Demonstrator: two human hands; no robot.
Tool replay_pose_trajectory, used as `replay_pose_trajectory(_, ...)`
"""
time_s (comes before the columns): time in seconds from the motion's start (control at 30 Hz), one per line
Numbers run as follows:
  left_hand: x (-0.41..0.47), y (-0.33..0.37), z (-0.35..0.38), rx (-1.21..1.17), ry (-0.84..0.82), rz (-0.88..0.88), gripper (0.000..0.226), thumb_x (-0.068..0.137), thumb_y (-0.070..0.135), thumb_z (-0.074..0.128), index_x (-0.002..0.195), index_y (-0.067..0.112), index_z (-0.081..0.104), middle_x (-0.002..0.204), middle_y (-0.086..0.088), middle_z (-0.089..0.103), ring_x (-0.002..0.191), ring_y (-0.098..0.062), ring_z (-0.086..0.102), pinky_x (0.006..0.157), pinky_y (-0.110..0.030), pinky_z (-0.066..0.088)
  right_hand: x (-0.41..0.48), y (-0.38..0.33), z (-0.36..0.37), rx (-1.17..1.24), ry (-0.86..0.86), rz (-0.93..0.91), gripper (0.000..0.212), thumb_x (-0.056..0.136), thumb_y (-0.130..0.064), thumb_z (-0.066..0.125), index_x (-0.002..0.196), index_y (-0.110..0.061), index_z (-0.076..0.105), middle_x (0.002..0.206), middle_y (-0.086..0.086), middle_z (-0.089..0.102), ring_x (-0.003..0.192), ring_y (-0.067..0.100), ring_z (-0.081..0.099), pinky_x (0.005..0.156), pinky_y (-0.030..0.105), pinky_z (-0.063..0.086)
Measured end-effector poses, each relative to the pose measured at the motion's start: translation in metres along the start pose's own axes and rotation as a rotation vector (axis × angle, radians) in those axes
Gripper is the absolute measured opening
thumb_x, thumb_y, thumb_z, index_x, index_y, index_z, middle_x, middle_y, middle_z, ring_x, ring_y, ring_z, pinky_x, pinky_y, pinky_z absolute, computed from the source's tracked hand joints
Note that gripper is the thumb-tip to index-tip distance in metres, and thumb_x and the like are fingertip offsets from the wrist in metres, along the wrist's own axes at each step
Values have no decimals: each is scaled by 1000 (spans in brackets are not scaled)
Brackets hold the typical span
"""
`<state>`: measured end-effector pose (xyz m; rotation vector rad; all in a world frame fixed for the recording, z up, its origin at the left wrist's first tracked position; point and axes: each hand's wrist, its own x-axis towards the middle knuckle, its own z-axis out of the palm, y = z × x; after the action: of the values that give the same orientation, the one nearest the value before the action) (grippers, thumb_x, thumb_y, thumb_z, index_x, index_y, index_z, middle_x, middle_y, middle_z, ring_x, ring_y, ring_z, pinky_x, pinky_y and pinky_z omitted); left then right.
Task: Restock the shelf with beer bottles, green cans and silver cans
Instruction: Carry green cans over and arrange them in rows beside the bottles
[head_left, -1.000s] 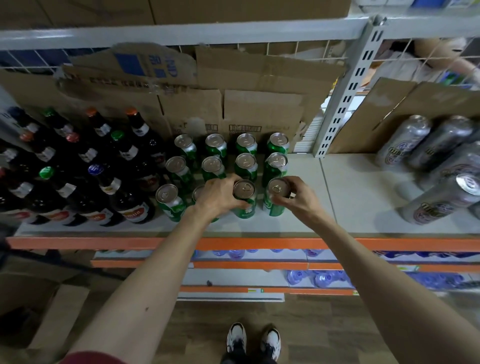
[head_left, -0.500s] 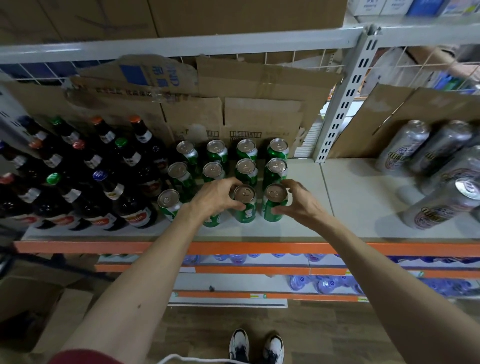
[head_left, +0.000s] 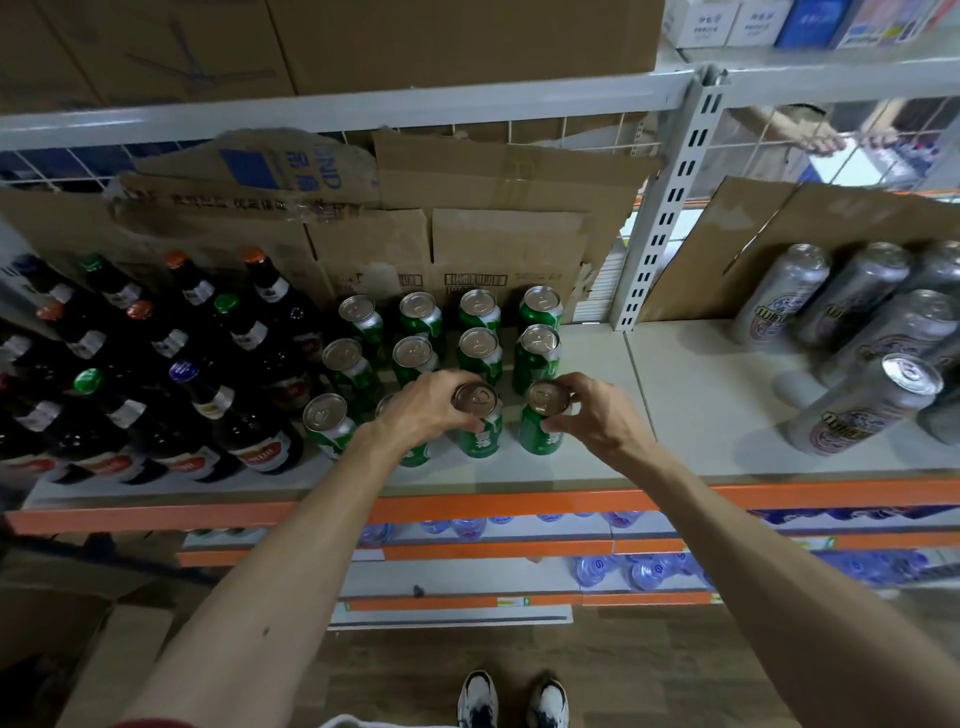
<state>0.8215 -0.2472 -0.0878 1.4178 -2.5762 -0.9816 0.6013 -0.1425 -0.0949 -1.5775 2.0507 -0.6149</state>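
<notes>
Green cans stand in rows in the middle of the beige shelf. My left hand grips the top of a front-row green can, which stands on the shelf. My right hand holds the neighbouring front-row green can at its right side, fingers curled round its rim. Another green can stands at the front left. Dark beer bottles fill the shelf's left part. Tall silver cans stand on the right part.
Flattened cardboard lines the back of the shelf. A grey slotted upright divides the two bays. An orange rail edges the shelf front, with water bottles on lower shelves. A cardboard box sits on the floor at left.
Both hands stay on the two front green cans and have shifted them slightly back toward the second row. The camera has drifted a little, and my right hand now sits more to the can's side.
</notes>
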Motion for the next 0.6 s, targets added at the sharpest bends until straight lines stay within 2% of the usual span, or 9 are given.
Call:
replay_pose_trajectory(0.27, 2, -3, 1, -7, -1, 14, 65, 70, 37, 85, 128, 29, 58, 120, 6, 67, 110, -16, 61, 96, -43, 51, -4, -4, -1, -78, -10, 34, 48, 76, -27, 79, 120, -17, 62, 111, 11, 70, 99, 31, 63, 81, 42, 53)
replay_pose_trajectory(0.47, 3, -3, 2, 11, -10, 19, 64, 70, 34, 86, 127, 27, 58, 119, 5, 66, 110, -16, 61, 95, -40, 50, -5, -5, 3, -53, -7, 51, 51, 79, -21, 78, 125, -13, 57, 117, 12, 66, 104, 30, 60, 82, 36, 49)
replay_pose_trajectory(0.6, 2, 4, -2, -19, -27, 32, 81, 68, 34, 88, 139, 22, 49, 130, 0, 61, 119, -17, 57, 101, -36, 46, -12, -1, 3, 1, -2, 73, 76, 78, -29, 79, 140, -7, 39, 135, 18, 54, 121, 33, 51, 96, 43, 45)
